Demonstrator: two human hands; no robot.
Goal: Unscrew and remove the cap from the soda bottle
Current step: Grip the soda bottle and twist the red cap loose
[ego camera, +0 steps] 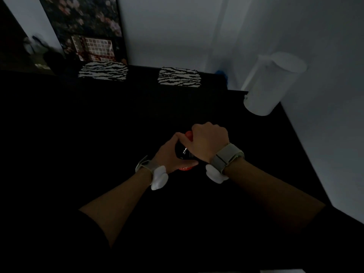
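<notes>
the left hand (169,154) wraps the soda bottle (182,152) body, bracing it upright over the dark table (78,134). right of it, the right hand (208,140) pinches the red cap (188,134), likely mid-unscrewing. next: counter-twist, then lift the cap away.

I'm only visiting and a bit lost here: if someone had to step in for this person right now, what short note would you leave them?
Left hand: wrapped around the body of the soda bottle, holding it upright over the dark table.
Right hand: closed over the top, fingers on the red cap.
Done: both hands are in place. The cap is on the bottle; the dim light hides whether it has loosened.
Left: twist the cap until free, then lift it off while the left hand steadies the bottle.
</notes>
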